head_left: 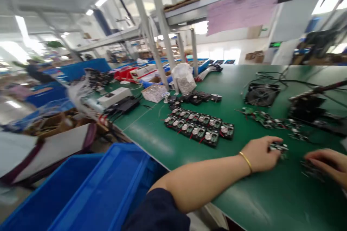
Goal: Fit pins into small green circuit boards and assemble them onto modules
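Observation:
My left hand (261, 154), with a gold bangle at its wrist, has its fingers closed on a small green circuit board (279, 147) just above the green table. To its right, my right hand (329, 164) reaches in from the frame's edge, fingers bent around a dark, blurred part (311, 170) whose kind I cannot make out. Beyond my hands lies a loose string of small circuit boards (267, 120). Left of them, several black modules (195, 126) with round white parts and short red wires sit in close rows.
A black fan (262, 94) stands at the back right, near a dark stand (309, 104) and cables. Blue bins (108, 184) are below the table edge at left. A white box (115, 97), a black adapter (123, 105) and a bubble-wrap bag (184, 78) rest farther back on the green table (146, 133).

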